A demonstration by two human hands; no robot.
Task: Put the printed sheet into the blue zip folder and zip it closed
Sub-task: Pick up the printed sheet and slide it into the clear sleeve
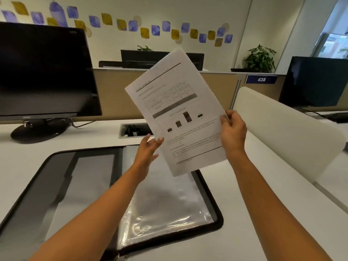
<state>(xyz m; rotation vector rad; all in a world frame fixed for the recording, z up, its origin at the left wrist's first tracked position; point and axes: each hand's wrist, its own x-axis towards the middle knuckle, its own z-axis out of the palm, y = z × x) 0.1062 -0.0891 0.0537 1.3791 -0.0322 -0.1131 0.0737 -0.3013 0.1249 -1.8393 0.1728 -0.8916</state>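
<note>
Holding printed sheet [177,113] tilted in air, at 12 o'clock above open zip folder [211,194] lying on worktop [263,213]. Right hand [232,132] grip pinching sheet's right edge; left hand [148,149] spread, fingertips touching left edge. Risking crumpled corner catching on clear sleeve [165,204] through one-sided pinching.

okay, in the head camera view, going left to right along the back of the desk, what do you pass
Big dark monitor → cable opening in the desk → printed sheet held up in the hands → white divider panel → second monitor.
</note>
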